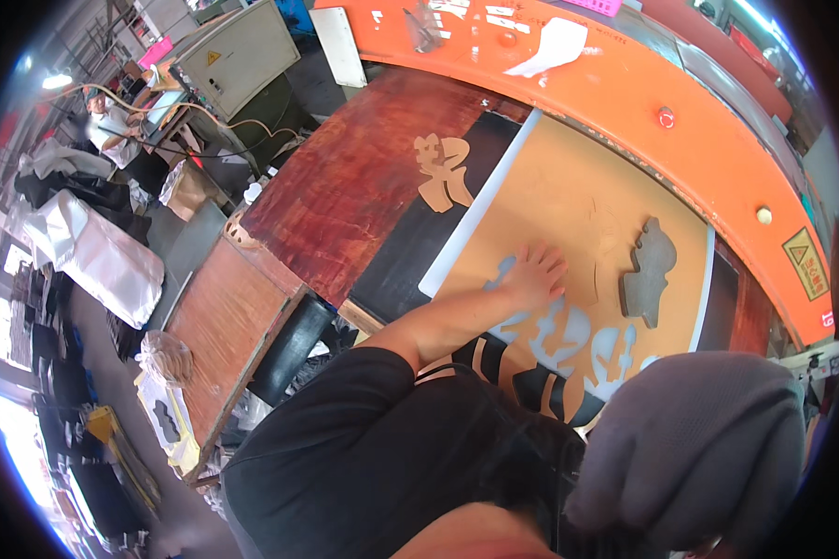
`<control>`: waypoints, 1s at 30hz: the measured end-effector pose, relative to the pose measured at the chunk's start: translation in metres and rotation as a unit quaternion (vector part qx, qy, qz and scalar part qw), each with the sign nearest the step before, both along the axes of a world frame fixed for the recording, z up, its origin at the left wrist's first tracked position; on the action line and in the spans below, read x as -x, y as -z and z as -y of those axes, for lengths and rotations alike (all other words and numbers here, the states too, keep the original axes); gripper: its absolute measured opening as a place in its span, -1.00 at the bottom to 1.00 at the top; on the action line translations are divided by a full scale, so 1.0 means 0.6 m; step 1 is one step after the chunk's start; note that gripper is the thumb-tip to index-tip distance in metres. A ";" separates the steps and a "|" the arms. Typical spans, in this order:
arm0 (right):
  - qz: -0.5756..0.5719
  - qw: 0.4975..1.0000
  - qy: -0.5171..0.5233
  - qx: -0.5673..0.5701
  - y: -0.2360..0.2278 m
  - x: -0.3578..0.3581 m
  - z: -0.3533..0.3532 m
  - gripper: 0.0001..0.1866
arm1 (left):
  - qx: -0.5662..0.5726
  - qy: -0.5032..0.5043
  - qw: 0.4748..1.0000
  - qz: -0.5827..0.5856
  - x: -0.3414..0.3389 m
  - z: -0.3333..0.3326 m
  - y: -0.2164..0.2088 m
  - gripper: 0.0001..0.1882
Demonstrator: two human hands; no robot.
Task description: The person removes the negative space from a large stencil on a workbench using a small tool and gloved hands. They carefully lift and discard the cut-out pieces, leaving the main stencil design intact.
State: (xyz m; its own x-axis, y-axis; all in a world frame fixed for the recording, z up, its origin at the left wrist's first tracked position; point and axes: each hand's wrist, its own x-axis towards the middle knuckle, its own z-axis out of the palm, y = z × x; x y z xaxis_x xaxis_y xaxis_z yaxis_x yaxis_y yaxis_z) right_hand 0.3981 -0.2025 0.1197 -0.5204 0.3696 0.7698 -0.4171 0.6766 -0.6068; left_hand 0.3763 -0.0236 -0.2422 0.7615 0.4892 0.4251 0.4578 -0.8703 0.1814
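On the broad orange metal beam [615, 84] a yellow rectangular label [806, 264] is showing a black warning triangle above dark characters, and white marks are sitting near the beam's right end. A yellow triangular warning sticker [213, 58] is standing out on the beige metal cabinet [242, 70]. A round red button [666, 117] and a pale knob [763, 215] are projecting from the beam's face.

The beam is arching across the far side of the streaked, glossy red-brown tabletop [345, 168]. A dark, smooth band [415, 247] is running over this surface, and a tan, curvy cut piece with slots [443, 172] is lying partly on it. A wood-grained side table [219, 317] is standing to the left, bearing a crumpled clear plastic bag [165, 357]; a black cylindrical roller [294, 349] is lying just beside it. Farther left, a shiny silver-wrapped bundle [93, 256] is resting, and a co-worker [112, 126] is sitting in the background.

The flat tan-orange sheet [587, 168] is lying before the person with a white margin; curved cut-outs along its near part are exposing pale blue-white and black beneath. The bare left hand [536, 275] is pressing palm-down on it beside the cut-outs, fingers spread apart. A thick, dark-grey block with a wavy outline [648, 270] is resting on the sheet's right part. The grey-gloved right hand [690, 456] is looming close to the camera, fingers bending; whether it is gripping anything cannot be told.
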 end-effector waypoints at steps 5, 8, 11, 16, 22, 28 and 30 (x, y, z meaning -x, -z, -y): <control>0.005 1.000 -0.029 0.009 0.000 0.008 -0.015 -0.88 | 0.019 0.000 1.000 -0.007 -0.002 0.002 0.000 -0.48; 0.008 0.999 -0.050 0.014 -0.004 0.015 -0.029 -0.92 | 0.028 -0.003 0.999 -0.035 -0.004 0.002 0.001 -0.48; 0.007 0.997 -0.071 0.023 -0.003 0.015 -0.046 -0.92 | 0.044 -0.016 0.997 -0.057 -0.006 0.003 -0.001 -0.48; -0.056 0.991 -0.021 0.118 0.043 -0.022 -0.076 -0.86 | 0.054 -0.013 0.996 -0.074 -0.007 0.005 -0.009 -0.48; -0.098 0.973 0.094 0.187 0.143 -0.068 -0.087 -0.33 | 0.072 0.000 0.996 -0.056 -0.002 0.008 -0.019 -0.49; -0.125 0.930 0.229 0.261 0.200 -0.048 -0.075 -0.14 | 0.066 -0.008 0.996 -0.066 0.001 0.011 -0.034 -0.52; -0.096 0.928 0.264 0.244 0.216 -0.050 -0.075 -0.13 | 0.089 -0.002 0.993 -0.082 0.003 0.013 -0.038 -0.50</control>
State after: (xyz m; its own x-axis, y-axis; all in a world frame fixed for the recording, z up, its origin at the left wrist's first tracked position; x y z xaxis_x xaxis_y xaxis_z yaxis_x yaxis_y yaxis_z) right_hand 0.4280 -0.1576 -0.0097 -0.0378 0.8628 0.5041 -0.2385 0.4821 -0.8430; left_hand 0.3747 -0.0311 -0.2196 0.8109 0.5493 0.2019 0.4981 -0.8289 0.2546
